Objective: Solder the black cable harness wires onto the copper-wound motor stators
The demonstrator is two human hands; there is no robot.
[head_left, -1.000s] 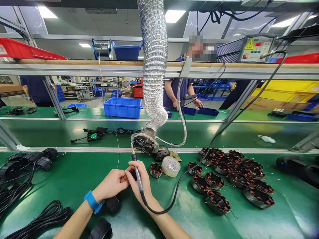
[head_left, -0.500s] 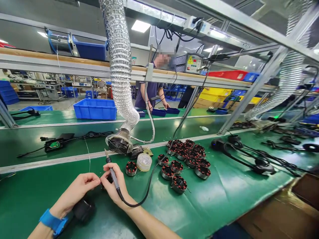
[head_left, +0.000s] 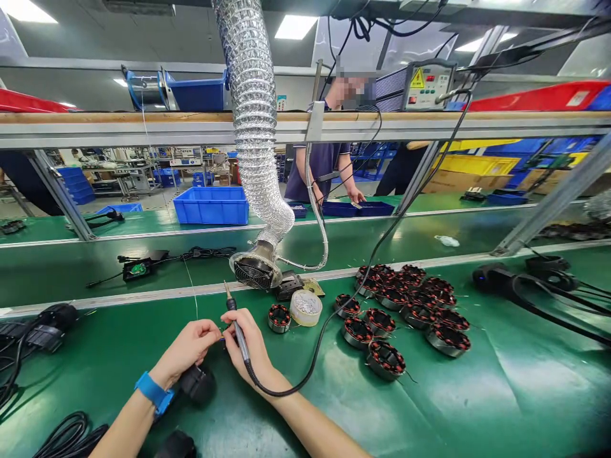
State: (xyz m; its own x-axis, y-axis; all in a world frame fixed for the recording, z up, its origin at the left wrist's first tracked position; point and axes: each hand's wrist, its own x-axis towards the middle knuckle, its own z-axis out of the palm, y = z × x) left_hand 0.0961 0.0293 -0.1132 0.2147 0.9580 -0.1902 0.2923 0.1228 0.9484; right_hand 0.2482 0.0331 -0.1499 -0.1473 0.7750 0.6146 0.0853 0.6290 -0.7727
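My right hand [head_left: 251, 346] is closed around a soldering iron [head_left: 242, 343], its metal tip pointing up and away and its cord looping back over the table. The thumb and fingertips of my left hand [head_left: 188, 350] are pinched together and almost meet my right fingertips. A tiny coloured bit shows between the two hands, too small to name. Below my left wrist, which wears a blue band [head_left: 153, 393], lies a black rounded part [head_left: 198, 385], partly hidden. A thin solder-like wire [head_left: 191, 283] hangs down from above, just behind my left hand.
A fume duct [head_left: 255, 127] ends over a fan [head_left: 255, 266]. Nearby stand a round tub [head_left: 306, 308] and one wound stator [head_left: 279, 318]. Several more stators [head_left: 386, 359] cluster rightward. Black cables [head_left: 71, 436] lie at left. Across the bench, a person [head_left: 329, 165] handles dark blue trays [head_left: 375, 208].
The view has turned left and levelled, so everything sits further right and cables at left have come into view. Both hands keep nearly the same pose, with the soldering iron still in the right.
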